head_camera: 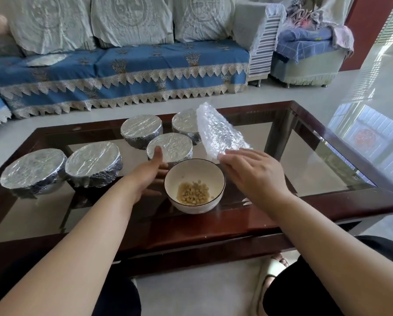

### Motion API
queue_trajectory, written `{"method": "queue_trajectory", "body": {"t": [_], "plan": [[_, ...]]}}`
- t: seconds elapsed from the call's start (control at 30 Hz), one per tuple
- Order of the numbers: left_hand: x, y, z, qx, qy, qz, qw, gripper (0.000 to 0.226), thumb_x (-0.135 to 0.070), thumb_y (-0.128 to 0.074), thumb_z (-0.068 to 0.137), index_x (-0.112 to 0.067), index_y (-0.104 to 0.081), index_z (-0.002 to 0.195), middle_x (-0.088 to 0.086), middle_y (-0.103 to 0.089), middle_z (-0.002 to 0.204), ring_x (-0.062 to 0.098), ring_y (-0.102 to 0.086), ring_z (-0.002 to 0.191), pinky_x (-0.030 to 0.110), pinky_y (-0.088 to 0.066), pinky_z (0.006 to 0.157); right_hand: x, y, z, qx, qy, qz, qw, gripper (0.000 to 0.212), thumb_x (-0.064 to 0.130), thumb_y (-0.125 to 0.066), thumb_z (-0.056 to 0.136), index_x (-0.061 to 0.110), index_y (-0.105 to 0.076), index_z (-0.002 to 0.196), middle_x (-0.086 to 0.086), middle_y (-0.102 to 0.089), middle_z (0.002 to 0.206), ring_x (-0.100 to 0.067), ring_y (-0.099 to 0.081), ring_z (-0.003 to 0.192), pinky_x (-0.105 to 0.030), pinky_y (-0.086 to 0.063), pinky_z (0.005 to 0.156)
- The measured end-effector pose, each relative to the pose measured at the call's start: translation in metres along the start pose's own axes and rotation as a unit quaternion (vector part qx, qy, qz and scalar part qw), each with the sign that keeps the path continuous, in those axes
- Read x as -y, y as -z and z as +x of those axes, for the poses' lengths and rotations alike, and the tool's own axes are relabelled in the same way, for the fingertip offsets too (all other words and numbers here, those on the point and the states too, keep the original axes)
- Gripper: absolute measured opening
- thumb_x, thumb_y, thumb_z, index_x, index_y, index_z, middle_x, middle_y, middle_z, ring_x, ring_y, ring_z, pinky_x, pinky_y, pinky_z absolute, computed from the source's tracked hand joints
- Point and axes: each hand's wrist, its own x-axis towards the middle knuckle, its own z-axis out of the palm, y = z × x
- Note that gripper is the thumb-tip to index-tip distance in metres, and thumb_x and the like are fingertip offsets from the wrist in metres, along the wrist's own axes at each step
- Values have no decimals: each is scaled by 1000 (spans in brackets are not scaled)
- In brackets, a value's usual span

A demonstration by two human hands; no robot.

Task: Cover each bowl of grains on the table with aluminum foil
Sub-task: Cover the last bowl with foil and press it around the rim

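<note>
Five bowls on the table (327,137) are already wrapped in foil: far-left covered bowl (32,171), the one beside it (93,164), the back-left one (141,131), the back-right one (185,125), and the middle one (169,148) just behind the open bowl.

One white bowl (194,185) with a dark rim sits uncovered near the table's front edge, between your two hands. Pale grains (194,193) lie in its bottom, filling only a small part.

Your left hand (151,171) is just left of the open bowl, palm facing it, thumb up, fingers straight and relaxed. It grips nothing. Can't tell whether the fingers touch the bowl wall; they sit right at it.

Your right hand (252,172) is above and to the right of the bowl, back of the hand up. Its fingertips hold the near edge of a crinkled foil sheet (218,131). The sheet stands up and tilts away from you, partly hiding the back-right covered bowl. It's not over the open bowl yet.

The table has a glass top in a dark wood frame. Behind it is a sofa (134,71) with a blue lace-trimmed cover. A round piece of foil (45,60) lies on the sofa seat, left side.
</note>
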Motion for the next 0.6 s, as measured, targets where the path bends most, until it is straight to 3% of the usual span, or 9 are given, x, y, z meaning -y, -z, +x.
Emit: {"method": "queue_trajectory", "body": {"t": [0.1,0.17,0.23,0.3,0.37,0.43,0.5,0.53,0.6], "plan": [[-3,11,-2,74,39,-141,986,98,-86,-13,81,-13,-63,124,13,-70,120,28,-68,102,39,-54,72,26,-14,-11,75,84,48,992,14,9,-69,88,9,-74,101,0,-76,100,-20,-70,105,-41,-56,90],[-1,18,-2,92,41,-164,981,99,-83,-12,85,-7,-66,118,19,-72,111,30,-73,91,36,-59,68,34,-22,-18,102,122,55,986,17,5,-65,88,9,-73,103,0,-75,100,-22,-69,106,-43,-55,91],[1,22,-2,97,24,-136,986,92,-83,-28,85,-8,-63,125,21,-67,122,30,-70,104,40,-58,85,36,-26,-23,114,145,66,981,15,6,-63,90,10,-73,102,1,-75,100,-22,-69,108,-42,-54,94],[3,21,-2,80,23,-67,994,90,-77,-60,77,-17,-50,143,16,-44,151,32,-46,136,51,-35,113,37,-29,-25,119,156,82,977,13,15,-62,95,11,-73,100,3,-75,100,-21,-69,108,-41,-52,96],[7,16,-1,10,19,-22,1000,95,-55,-75,77,-12,-35,152,13,-30,159,30,-28,146,50,-20,119,37,-30,-24,119,132,99,979,25,34,-61,96,14,-74,96,5,-75,100,-18,-69,106,-39,-52,96],[11,11,3,-35,11,12,999,95,-36,-76,84,-5,-22,155,16,-27,160,32,-27,146,48,-19,118,36,-26,-21,98,49,129,986,36,47,-58,94,15,-76,92,5,-75,100,-16,-69,104,-37,-52,94],[13,8,7,-36,2,22,999,96,-29,-76,86,-6,-15,157,17,-27,160,32,-28,146,47,-21,118,33,-17,-15,67,-114,145,981,36,45,-53,96,16,-74,92,6,-74,98,-18,-69,99,-35,-53,85],[12,6,7,-27,0,15,1000,98,-30,-78,84,-8,-16,157,16,-30,159,32,-31,145,46,-22,118,31,-12,-11,62,-220,148,962,32,44,-53,97,18,-72,95,7,-72,97,-17,-68,95,-34,-52,80],[14,4,7,-6,-4,4,1000,112,-40,-86,72,-9,-20,156,15,-37,155,31,-38,141,46,-26,118,17,-10,-3,96,-418,163,888,28,44,-56,95,21,-66,107,9,-68,101,-13,-64,91,-30,-47,75]]}}
